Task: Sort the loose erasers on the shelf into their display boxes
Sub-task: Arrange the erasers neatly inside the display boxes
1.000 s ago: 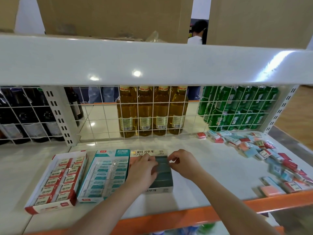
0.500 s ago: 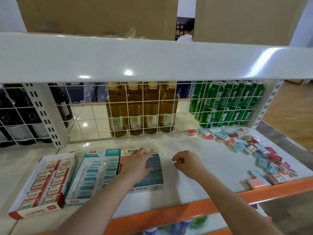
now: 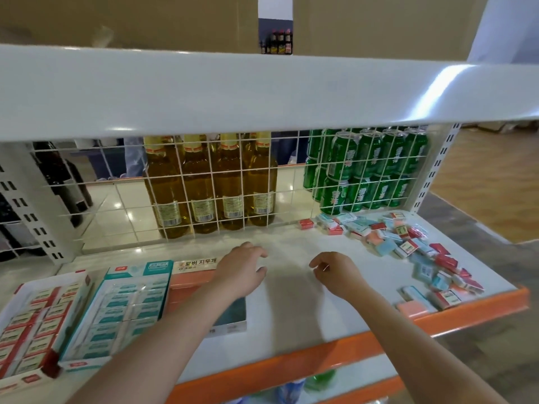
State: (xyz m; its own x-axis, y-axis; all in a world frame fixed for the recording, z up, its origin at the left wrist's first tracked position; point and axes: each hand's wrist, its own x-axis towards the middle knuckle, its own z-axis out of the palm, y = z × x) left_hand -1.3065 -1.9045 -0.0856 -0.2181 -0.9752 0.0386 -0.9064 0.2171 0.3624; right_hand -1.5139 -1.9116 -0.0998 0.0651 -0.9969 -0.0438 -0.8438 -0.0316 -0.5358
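Item: loose erasers (image 3: 408,246), heaped right of the pink display box (image 3: 192,282); my left hand (image 3: 240,272) and right hand (image 3: 335,274) hover slack, holding nothing (risk: lookalike wrappers, wrong-box sorting).

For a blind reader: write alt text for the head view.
Two bare hands hover over a white shelf, left hand above the orange display box, right hand empty. Red and teal display boxes sit left; loose erasers lie scattered right.
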